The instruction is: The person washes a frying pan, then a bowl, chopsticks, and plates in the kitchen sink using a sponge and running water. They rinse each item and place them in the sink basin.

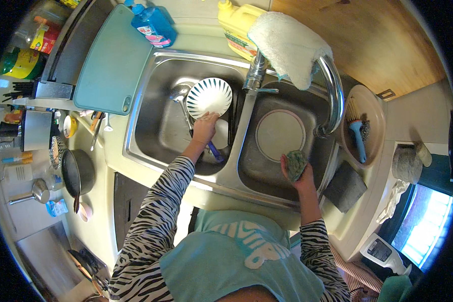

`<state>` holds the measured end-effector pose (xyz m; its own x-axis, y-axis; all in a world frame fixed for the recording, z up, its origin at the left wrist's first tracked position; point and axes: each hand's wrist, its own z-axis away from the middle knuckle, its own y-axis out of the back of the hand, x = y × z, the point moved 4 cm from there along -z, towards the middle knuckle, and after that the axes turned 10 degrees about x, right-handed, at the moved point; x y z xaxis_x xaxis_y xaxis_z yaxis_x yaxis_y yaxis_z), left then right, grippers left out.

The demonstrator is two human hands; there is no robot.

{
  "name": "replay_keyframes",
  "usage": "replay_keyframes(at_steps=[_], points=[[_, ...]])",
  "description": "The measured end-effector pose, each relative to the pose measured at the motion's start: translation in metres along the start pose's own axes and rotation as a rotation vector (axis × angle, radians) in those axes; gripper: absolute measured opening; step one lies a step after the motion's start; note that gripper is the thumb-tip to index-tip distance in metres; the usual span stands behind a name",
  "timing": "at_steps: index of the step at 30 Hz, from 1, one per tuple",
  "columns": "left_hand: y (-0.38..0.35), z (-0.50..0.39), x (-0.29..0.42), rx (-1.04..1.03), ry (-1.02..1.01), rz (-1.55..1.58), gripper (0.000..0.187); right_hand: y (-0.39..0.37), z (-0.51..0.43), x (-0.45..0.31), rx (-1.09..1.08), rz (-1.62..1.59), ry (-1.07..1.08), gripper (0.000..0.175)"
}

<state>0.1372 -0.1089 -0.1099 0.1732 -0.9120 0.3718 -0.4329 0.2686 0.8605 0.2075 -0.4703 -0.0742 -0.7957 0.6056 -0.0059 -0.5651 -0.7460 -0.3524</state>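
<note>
My left hand grips the near rim of a white bowl with dark radial stripes. The bowl is tilted over the left basin of a stainless steel sink. Below it lie a metal ladle, a purple-handled utensil and a pale dish partly hidden by my hand. My right hand holds a crumpled green scrubbing cloth above the right basin. A round, pink-rimmed plate lies in that basin, just beyond the cloth.
The chrome faucet arches over the right basin, a white towel draped on it. Behind stand a blue soap bottle and a yellow jug. A green cutting board and a pan are left; a brush basin is right.
</note>
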Motion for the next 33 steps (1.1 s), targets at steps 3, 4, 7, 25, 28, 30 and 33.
replay_keyframes(at_steps=[3, 4, 7, 25, 28, 30, 33], points=[[-0.004, -0.001, 0.006, 0.010, -0.006, -0.099, 0.027, 0.003, -0.007, -0.013, -0.088, 0.109, 0.031, 0.037], [-0.004, -0.002, 0.008, 0.004, 0.032, -0.055, 0.027, 0.009, -0.019, -0.022, -0.160, 0.151, 0.018, 0.038], [-0.004, -0.006, 0.010, -0.071, 0.083, -0.102, 0.028, 0.013, -0.054, -0.038, -0.065, 0.426, 0.260, 0.036], [-0.128, 0.067, 0.180, -0.106, 1.039, 0.878, 0.074, -0.052, -0.086, -0.053, 0.438, 1.605, 1.741, 0.048], [-0.141, 0.069, 0.168, -0.089, 1.065, 0.681, 0.071, -0.058, -0.087, -0.058, 0.446, 1.658, 1.745, 0.050], [-0.145, 0.075, 0.159, -0.044, 1.116, 0.601, 0.066, -0.052, -0.096, -0.061, 0.405, 1.586, 1.738, 0.049], [-0.146, 0.080, 0.159, -0.043, 1.171, 0.595, 0.057, -0.045, -0.104, -0.064, 0.318, 1.604, 1.681, 0.047]])
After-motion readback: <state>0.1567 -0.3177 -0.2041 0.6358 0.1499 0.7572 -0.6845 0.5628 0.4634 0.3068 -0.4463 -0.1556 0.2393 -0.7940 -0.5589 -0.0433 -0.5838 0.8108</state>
